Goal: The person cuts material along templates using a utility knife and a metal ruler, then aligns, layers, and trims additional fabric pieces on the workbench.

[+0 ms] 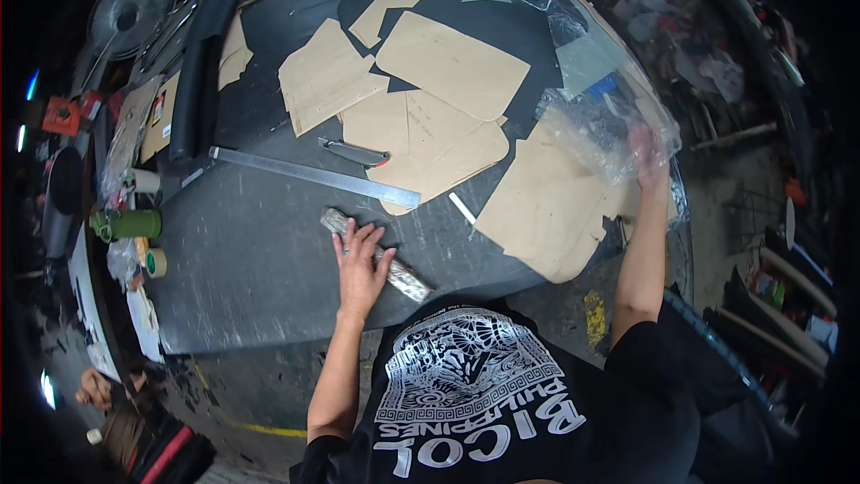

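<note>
My left hand lies with spread fingers across a bar-shaped block in mottled silvery wrapping, near the front edge of the dark table. At the right side of the table, my right hand grips crinkled clear plastic, which partly veils the fingers. Beneath that plastic lies a large tan cardboard pattern piece. A steel ruler lies beyond my left hand, close to a utility knife with a dark handle. A short white stick rests between the ruler and the large piece.
More cardboard patterns overlap across the far part of the table. Along the left edge stand a green flask and a tape roll. A dark roll of material lies at the far left. Long padded pieces lean at the right.
</note>
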Demonstrator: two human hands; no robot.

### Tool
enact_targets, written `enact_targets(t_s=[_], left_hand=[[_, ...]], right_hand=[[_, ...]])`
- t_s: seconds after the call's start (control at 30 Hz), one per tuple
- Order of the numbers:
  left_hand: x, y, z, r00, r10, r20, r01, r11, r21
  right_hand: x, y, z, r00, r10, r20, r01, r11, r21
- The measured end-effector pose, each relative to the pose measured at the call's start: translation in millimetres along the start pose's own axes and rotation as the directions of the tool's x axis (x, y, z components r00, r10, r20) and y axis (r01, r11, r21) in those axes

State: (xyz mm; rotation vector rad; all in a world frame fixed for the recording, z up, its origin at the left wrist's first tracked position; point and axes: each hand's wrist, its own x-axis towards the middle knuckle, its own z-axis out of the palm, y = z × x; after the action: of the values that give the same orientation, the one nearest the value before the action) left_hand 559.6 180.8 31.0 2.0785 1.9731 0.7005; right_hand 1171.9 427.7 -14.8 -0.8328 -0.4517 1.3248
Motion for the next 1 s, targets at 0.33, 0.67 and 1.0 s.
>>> enact_targets(t_s=[0.33, 0.67, 1.0], left_hand=[[38.1, -67.1, -17.5, 0.978, 0.191, 0.084, -0.177, 0.973, -0.149], [76.0, -54.4, -0.9, 0.996, -0.005, 0.093, 0.015, 0.994, -0.110], [101.8, -65.5, 11.4, 0.998, -0.064, 0.019, 0.065, 0.992, -0.104]], right_hand=[[-196.7, 43.3, 143.5, 0.737, -0.655, -0.169, 0.447, 0.659, -0.606], [2.0, 141.1, 336.1, 0.839, -0.271, 0.471, 0.540, 0.517, -0.664], [263.3, 168.2, 373.2, 0.923, -0.205, 0.327, 0.268, -0.269, -0.925]])
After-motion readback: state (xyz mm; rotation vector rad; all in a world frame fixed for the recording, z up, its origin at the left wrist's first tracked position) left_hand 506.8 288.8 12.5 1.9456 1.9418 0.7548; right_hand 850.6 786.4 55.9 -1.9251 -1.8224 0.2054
